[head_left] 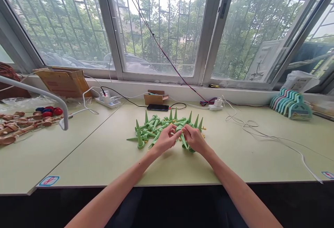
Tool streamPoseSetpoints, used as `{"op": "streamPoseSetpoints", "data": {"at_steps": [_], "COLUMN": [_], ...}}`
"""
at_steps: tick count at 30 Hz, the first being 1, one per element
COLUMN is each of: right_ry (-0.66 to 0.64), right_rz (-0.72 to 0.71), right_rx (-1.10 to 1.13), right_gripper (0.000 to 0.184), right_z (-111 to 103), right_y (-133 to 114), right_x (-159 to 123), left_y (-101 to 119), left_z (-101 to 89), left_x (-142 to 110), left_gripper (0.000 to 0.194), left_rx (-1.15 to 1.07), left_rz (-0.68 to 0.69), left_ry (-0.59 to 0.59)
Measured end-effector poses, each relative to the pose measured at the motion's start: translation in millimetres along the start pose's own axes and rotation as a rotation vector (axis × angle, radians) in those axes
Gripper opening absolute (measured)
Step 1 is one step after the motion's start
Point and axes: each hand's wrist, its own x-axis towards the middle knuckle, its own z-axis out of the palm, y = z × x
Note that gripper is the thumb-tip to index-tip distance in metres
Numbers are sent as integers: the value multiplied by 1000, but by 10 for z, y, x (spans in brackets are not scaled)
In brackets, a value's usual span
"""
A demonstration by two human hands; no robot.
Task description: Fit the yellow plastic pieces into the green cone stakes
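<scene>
Near edge first: pale table [247, 165], bare strip in front of the hands.

Left hand [167, 138], center frame: thumb and fingers closed round the wide end of one green spike [184, 141]. Right hand [194, 139], just right of it: thumb and index pinched together on the same spike, near its collar. Can't tell if a small part sits between those fingertips.

Held spike is at center, between both hands. Long axis runs mostly near-far, leaning slightly right at the near end. Wide end away from the person, tip toward the bottom of the frame.

Progress, my read: one unit mid-handling, not finished. Loose spikes [140, 141] spread around and behind the hands: several stand tip up, others lie at mixed angles, one at the pile's left pointing left. Yellow bits [204, 128] show among them and at the pile's right side. Too small to tell which spikes are complete, so no done/left count; looks like plenty around.

Farther: phone [158, 107] behind the pile, small box [153, 99] just behind that, window [159, 29] across the top.
</scene>
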Motion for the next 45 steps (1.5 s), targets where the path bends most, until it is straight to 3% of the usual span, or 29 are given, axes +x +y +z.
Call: {"op": "streamPoseSetpoints", "data": {"at_steps": [16, 23, 33, 45], "right_ry": [-17, -22, -33, -36], "right_rz": [3, -1, 1, 5], "right_rx": [-28, -31, -25, -32], "right_gripper": [33, 34, 33, 34], "right_z": [-8, -20, -15, -17], "right_y": [-13, -27, -12, -25], "right_x": [1, 0, -7, -5], "left_y": [-28, -78, -66, -61], "left_z": [-22, -21, -3, -2], "left_x": [7, 17, 23, 20], "left_gripper": [37, 33, 27, 25], "left_rx": [61, 149, 240, 248], "left_rz": [48, 160, 218, 222], "left_ry": [0, 49, 108, 113]}}
